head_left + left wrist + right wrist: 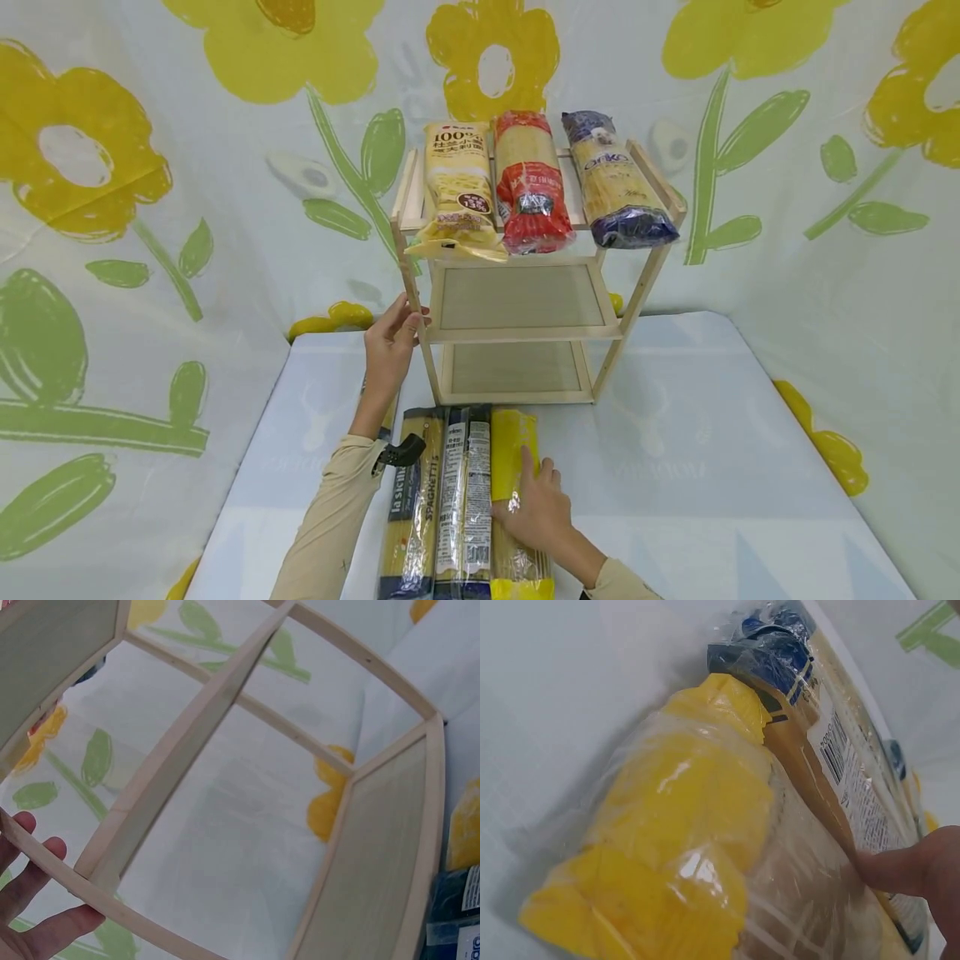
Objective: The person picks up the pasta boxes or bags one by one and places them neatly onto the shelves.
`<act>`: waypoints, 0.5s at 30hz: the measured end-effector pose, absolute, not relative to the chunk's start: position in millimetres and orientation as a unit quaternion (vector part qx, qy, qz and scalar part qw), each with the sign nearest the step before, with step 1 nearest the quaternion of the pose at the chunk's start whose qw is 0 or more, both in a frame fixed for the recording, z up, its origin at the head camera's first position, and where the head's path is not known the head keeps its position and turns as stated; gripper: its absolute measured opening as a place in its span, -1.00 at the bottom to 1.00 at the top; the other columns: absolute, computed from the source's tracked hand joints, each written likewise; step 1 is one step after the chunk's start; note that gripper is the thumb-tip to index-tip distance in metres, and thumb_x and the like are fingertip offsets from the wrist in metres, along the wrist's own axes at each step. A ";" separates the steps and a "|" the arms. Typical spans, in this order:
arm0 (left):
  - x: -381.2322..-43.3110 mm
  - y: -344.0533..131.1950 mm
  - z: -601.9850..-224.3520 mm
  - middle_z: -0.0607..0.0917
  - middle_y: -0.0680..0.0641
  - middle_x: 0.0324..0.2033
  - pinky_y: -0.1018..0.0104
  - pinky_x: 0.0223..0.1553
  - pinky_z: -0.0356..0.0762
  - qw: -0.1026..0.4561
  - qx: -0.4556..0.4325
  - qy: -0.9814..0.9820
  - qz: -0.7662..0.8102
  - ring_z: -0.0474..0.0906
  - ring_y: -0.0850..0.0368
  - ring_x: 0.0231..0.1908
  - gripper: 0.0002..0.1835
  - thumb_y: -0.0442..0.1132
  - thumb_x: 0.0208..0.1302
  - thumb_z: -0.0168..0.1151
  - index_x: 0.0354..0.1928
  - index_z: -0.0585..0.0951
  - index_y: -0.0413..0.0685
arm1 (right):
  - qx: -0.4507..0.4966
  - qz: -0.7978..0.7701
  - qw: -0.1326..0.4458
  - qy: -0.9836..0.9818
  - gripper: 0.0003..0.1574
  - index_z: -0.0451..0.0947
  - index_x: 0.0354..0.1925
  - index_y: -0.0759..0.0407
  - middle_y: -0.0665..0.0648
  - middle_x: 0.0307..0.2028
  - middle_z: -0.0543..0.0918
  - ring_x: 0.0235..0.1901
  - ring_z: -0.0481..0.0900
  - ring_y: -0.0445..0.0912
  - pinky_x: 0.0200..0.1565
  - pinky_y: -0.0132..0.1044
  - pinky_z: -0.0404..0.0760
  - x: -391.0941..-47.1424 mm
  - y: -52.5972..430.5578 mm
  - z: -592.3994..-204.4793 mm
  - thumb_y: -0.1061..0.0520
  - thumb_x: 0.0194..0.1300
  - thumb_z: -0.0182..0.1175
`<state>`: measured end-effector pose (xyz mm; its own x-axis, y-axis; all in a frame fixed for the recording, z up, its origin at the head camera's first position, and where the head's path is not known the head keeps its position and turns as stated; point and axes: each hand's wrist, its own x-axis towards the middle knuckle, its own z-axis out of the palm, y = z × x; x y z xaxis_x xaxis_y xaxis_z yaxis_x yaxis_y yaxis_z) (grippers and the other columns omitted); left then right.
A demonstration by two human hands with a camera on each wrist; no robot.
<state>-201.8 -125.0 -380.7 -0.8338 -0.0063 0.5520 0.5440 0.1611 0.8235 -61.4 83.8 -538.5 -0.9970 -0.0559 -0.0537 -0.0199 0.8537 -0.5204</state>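
My left hand grips the left front post of a small wooden shelf rack at middle-shelf height. In the left wrist view its thumb and fingers lie on either side of the post. Over on the table, my right hand holds a clear and yellow pasta pack across its width. The right wrist view shows that hand's thumb at the seam between this pack and the neighbouring blue-ended pack; its other fingers are hidden there.
Left of the yellow pack lie a dark-labelled pack and a spaghetti pack; another is partly hidden under the left arm. Above, the top shelf bears a cream pack, a red pack and a blue-ended pack.
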 end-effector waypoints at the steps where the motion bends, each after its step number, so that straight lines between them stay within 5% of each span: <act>1: -201.8 -124.6 -380.6 0.63 -0.41 -0.14 -0.07 -0.28 0.58 0.223 -0.184 -0.729 -0.621 0.59 -0.32 -0.17 -0.51 -0.46 0.35 0.06 0.30 0.30 -0.39 | -0.021 -0.268 0.034 0.963 0.29 0.06 0.38 0.26 0.50 -0.01 0.30 -0.20 0.41 0.21 -0.70 -0.26 0.32 -60.0 83.5 -539.8 -0.30 -0.10 0.42; 6: -201.1 -121.8 -380.5 0.63 -0.42 -0.16 -0.10 -0.30 0.58 0.225 -0.187 -0.727 -0.621 0.59 -0.34 -0.19 -0.52 -0.47 0.35 0.05 0.29 0.30 -0.40 | -0.012 -0.260 0.046 0.964 0.20 0.09 0.38 0.24 0.50 -0.03 0.30 -0.21 0.39 0.21 -0.70 -0.21 0.32 -51.5 83.4 -544.3 -0.25 -0.08 0.34; 15: -200.4 -121.8 -380.1 0.64 -0.41 -0.17 0.09 -0.37 0.65 0.231 -0.175 -0.729 -0.620 0.59 -0.33 -0.20 -0.52 -0.46 0.35 0.07 0.29 0.30 -0.40 | -0.017 -0.211 0.034 0.977 0.47 0.06 0.38 0.25 0.49 -0.09 0.32 -0.34 0.42 0.15 -0.74 -0.33 0.32 -47.1 76.9 -547.8 -0.30 -0.39 0.51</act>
